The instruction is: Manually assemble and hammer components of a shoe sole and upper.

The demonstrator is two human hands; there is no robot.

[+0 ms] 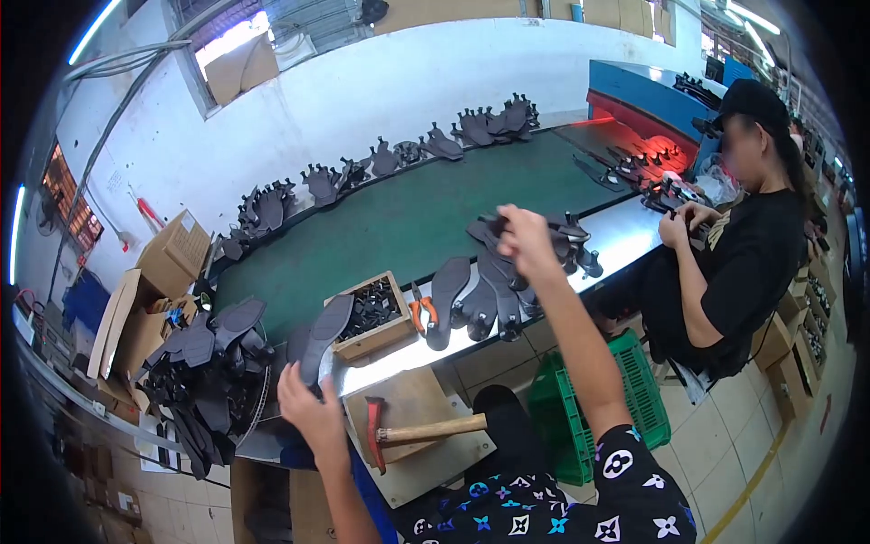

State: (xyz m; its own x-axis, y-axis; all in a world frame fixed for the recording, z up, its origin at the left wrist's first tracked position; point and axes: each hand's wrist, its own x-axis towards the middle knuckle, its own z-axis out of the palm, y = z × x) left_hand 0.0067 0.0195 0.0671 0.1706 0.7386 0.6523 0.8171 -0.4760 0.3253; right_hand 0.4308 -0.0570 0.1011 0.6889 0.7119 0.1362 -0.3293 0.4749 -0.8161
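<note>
At the near left edge of the bench, my left hand (311, 408) has its fingers and thumb around the lower end of a dark shoe sole (328, 328). My right hand (526, 243) reaches out over a pile of dark soles with heels (497, 276), its fingers curled onto one of them; the fingertips are partly hidden. Between the hands stand a wooden box of small black parts (370, 313) and orange-handled pliers (423, 313). A hammer (426, 431) with a red head and wooden handle lies on a board in front of me.
A green conveyor belt (390, 213) runs behind the bench, with soles along its far edge. More soles heap up at left beside open cardboard boxes (172, 254). A green crate (643, 385) stands on the floor at right. A co-worker (752, 227) sits beyond it.
</note>
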